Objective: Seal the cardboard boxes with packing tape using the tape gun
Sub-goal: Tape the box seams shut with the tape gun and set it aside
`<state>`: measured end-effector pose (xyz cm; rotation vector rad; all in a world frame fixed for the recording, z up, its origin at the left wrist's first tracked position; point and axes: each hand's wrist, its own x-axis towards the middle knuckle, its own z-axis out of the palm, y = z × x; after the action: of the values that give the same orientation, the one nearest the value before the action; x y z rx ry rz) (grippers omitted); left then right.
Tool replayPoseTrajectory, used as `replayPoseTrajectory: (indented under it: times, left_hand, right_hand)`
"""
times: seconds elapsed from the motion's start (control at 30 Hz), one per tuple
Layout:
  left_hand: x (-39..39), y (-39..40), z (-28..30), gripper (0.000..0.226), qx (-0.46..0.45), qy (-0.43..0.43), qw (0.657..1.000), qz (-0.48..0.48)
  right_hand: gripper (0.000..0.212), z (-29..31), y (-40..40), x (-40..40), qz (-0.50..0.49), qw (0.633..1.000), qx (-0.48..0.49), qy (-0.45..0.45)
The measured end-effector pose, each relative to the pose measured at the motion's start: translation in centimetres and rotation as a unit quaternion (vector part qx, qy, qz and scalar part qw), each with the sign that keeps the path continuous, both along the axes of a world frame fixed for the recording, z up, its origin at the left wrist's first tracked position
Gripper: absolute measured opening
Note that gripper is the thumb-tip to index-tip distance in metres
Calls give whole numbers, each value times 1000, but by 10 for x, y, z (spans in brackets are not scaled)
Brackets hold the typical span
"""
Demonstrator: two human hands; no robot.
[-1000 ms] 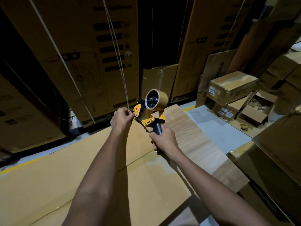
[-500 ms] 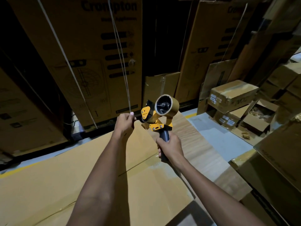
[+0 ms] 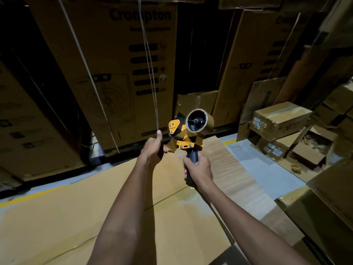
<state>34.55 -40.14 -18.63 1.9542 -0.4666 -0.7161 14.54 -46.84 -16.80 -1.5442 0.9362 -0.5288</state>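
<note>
Nearest the camera lies a large flat cardboard box [image 3: 57, 217], its top running from the near left edge toward the far right, with a seam line crossing it under the forearms. Along its right edge sits a lighter panel with a wood-grain look [image 3: 229, 169]. Both forearms reach forward above the box. The right hand [image 3: 198, 170] has its fingers curled fully round the dark handle of the tape gun [image 3: 184, 139], holding it upright in the air above the far edge of the box; the gun's frame is orange-yellow, and a roll of brown tape [image 3: 199, 121] sits on top with its open core facing the camera. Just left of the gun, the left hand [image 3: 152, 148] is closed with fingers curled, pinching something at the gun's front end beside its orange side plate; whether that is the tape end cannot be made out. Beyond the hands stand tall printed cartons [image 3: 118, 73] bound with pale straps [image 3: 149, 64]. To the far right, smaller sealed and open boxes [image 3: 280, 119] sit on the floor
</note>
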Motion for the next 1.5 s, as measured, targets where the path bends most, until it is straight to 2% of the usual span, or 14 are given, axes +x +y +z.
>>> replayPoseTrajectory:
  times: [0.1,0.17,0.2,0.3,0.37,0.53,0.67,0.73,0.83,0.93,1.23,1.5]
  left_hand:
    - [1,-1,2,95,10,60,997,-43]
    - [3,0,5,89,4,114,992,-55]
    - [3,1,9,80,-6,131,989,-61]
    - [2,5,17,35,3,134,988,-74]
    - [2,5,23,26,20,128,988,-81]
    - [4,-2,25,47,6,203,978,-54]
    - [11,-2,24,76,68,190,976,-87]
    - [10,0,26,68,67,180,976,-100]
    - [8,3,30,32,57,188,975,-100]
    - [12,5,24,20,53,206,974,-71]
    - [20,5,17,26,32,182,981,-62]
    - [16,-2,11,33,39,130,989,-67]
  right_hand:
    - [12,1,-1,9,7,1000,-24,-2]
    - [11,1,-2,13,11,999,-33,-7]
    - [11,0,-2,15,12,999,-33,-9]
    - [12,-1,-3,20,14,999,-32,-13]
    - [13,-2,-4,22,17,999,-35,-15]
    - [15,-8,-5,25,11,999,-47,-14]
    - [13,-9,-5,29,14,998,-65,-13]
    - [12,-9,-5,30,21,997,-67,-13]
    - [11,-9,-4,32,27,997,-66,-11]
    - [10,-8,-2,30,28,998,-58,-13]
    - [16,-6,-1,18,14,998,-40,-40]
    - [14,-9,2,16,-34,998,-46,-16]
